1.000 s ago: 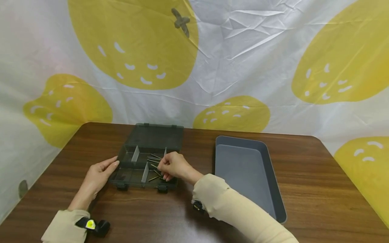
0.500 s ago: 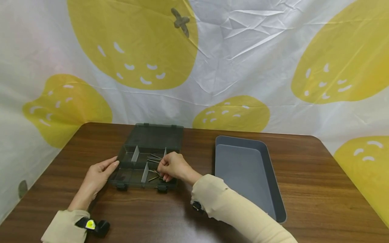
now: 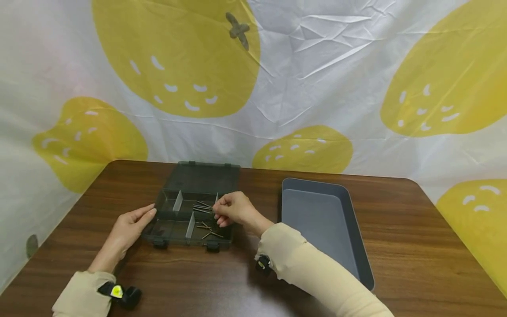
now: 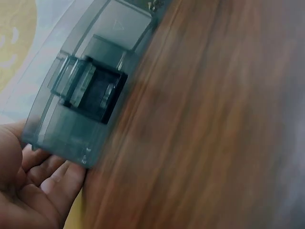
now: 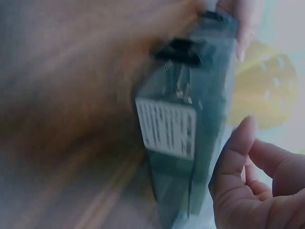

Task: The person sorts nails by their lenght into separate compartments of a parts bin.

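The left hand [image 3: 128,229] rests with straight fingers against the left wall of the open organiser box [image 3: 174,216] on the desk [image 3: 396,229]; the right hand [image 3: 233,209] hovers over the box's right edge with fingers curled as if pinching, though whether it holds a nail cannot be told; the nails [image 3: 203,206] lie in two right-hand compartments, several far and roughly three near [image 3: 210,231]; the one grey tray [image 3: 366,246] to the right appears to hold nothing, so the work seems barely begun.
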A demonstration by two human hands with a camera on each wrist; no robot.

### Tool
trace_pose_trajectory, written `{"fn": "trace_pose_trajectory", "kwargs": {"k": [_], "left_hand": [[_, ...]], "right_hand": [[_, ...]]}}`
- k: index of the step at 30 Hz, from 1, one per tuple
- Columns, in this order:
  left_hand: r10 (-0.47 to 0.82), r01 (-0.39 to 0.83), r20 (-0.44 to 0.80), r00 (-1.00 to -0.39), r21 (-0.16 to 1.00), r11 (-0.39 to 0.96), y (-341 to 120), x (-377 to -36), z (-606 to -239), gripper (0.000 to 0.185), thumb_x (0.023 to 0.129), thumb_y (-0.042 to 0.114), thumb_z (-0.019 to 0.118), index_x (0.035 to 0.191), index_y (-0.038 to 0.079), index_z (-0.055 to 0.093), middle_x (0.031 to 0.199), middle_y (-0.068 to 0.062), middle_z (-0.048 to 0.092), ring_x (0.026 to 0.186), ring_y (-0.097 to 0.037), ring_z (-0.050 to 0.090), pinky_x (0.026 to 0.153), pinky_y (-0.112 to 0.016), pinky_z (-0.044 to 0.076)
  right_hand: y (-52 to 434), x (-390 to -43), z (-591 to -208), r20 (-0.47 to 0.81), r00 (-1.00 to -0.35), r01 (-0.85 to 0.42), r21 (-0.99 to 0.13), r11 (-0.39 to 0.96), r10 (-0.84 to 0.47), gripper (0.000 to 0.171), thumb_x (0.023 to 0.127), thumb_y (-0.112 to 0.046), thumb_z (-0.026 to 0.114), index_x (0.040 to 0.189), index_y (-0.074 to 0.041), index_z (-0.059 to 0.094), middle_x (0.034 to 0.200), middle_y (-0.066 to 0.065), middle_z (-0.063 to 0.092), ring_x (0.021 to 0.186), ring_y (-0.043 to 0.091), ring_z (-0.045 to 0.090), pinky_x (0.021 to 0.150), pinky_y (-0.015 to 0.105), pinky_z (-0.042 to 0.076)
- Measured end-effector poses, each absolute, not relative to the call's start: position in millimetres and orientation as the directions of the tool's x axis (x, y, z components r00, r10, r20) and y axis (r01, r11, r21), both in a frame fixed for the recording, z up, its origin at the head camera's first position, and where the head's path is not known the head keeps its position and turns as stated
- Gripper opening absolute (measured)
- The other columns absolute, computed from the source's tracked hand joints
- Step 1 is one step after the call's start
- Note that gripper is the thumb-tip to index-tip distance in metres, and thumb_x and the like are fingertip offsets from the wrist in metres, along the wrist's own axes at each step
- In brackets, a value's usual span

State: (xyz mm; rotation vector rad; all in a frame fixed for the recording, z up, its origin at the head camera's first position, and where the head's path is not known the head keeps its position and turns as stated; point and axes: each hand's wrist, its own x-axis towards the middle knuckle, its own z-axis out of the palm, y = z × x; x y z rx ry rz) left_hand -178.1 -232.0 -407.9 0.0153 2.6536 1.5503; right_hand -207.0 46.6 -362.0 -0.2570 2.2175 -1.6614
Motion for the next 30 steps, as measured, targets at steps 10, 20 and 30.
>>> {"fn": "trace_pose_trajectory", "kwargs": {"k": [10, 20, 30], "left_hand": [[0.089, -0.013, -0.056, -0.994, 0.903, 0.430, -242.0, -193.0, -395.0, 0.064, 0.100, 0.041, 0.039, 0.140, -0.008, 0.036, 0.137, -0.029, 0.043, 0.105, -0.003, 0.059, 0.085, -0.021, 0.053], [0.104, -0.028, -0.067, -0.992, 0.939, 0.344, -244.6, -229.1, -380.6, 0.060, 0.101, 0.033, 0.041, 0.142, -0.009, 0.030, 0.140, -0.031, 0.036, 0.086, 0.017, 0.053, 0.083, -0.015, 0.051], [0.097, -0.062, -0.107, -0.990, 0.921, 0.384, -238.5, -258.0, -379.5, 0.057, 0.100, 0.029, 0.045, 0.140, -0.011, 0.034, 0.140, -0.030, 0.038, 0.090, 0.007, 0.059, 0.086, -0.021, 0.052]], "right_hand": [[80.2, -236.8, -350.4, -0.111, -0.988, 0.084, -0.971, 0.223, -0.108, 0.018, 0.092, 0.000, 0.055, 0.105, 0.011, 0.061, 0.072, 0.005, 0.058, 0.052, 0.007, 0.056, 0.052, 0.019, 0.052], [98.8, -259.7, -357.2, -0.107, -0.994, 0.103, -0.954, 0.282, 0.000, 0.022, 0.092, -0.002, 0.056, 0.109, 0.010, 0.061, 0.084, 0.012, 0.063, 0.058, 0.009, 0.057, 0.064, 0.029, 0.058], [108.7, -290.1, -386.3, -0.109, -0.993, 0.114, -0.952, 0.284, 0.034, 0.019, 0.090, -0.004, 0.059, 0.102, 0.009, 0.066, 0.077, 0.014, 0.066, 0.059, 0.015, 0.062, 0.061, 0.029, 0.058]]}}
